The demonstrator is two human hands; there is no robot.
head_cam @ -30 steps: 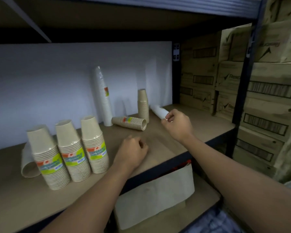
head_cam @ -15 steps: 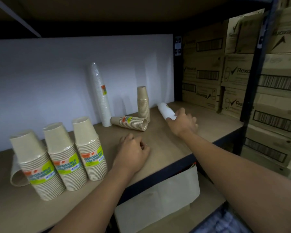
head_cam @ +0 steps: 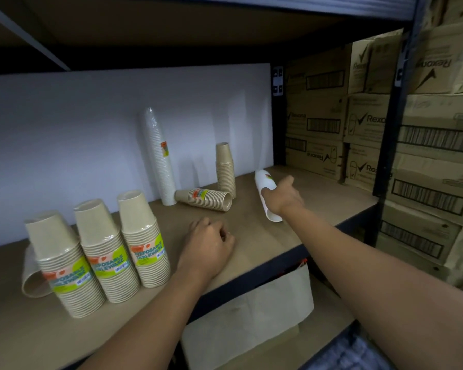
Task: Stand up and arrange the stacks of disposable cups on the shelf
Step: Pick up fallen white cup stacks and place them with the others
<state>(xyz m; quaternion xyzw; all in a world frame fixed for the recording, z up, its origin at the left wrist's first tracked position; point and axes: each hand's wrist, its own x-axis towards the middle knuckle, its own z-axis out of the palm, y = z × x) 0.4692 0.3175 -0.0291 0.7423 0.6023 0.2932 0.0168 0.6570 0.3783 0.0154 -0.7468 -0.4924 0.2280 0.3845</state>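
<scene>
My right hand (head_cam: 282, 196) grips a short white cup stack (head_cam: 263, 182) that lies tilted on the shelf (head_cam: 251, 241), its open end toward me. My left hand (head_cam: 209, 244) rests as a loose fist on the shelf board, holding nothing. Three tan labelled cup stacks (head_cam: 102, 252) stand upright at the left. A tan stack (head_cam: 30, 273) lies on its side behind them. A tall white stack (head_cam: 159, 158) leans at the back wall. A small tan stack (head_cam: 225, 169) stands near it, and another tan stack (head_cam: 205, 199) lies on its side in front.
Cardboard cartons (head_cam: 372, 124) fill the bay to the right, behind a dark upright post (head_cam: 393, 110). A shelf board hangs close overhead. Below the shelf edge sits a pale box (head_cam: 249, 316). A white panel backs the shelf.
My right hand has closed around the lying white stack and drawn its open end toward me. The left hand has stayed on the board. The view has shifted slightly.
</scene>
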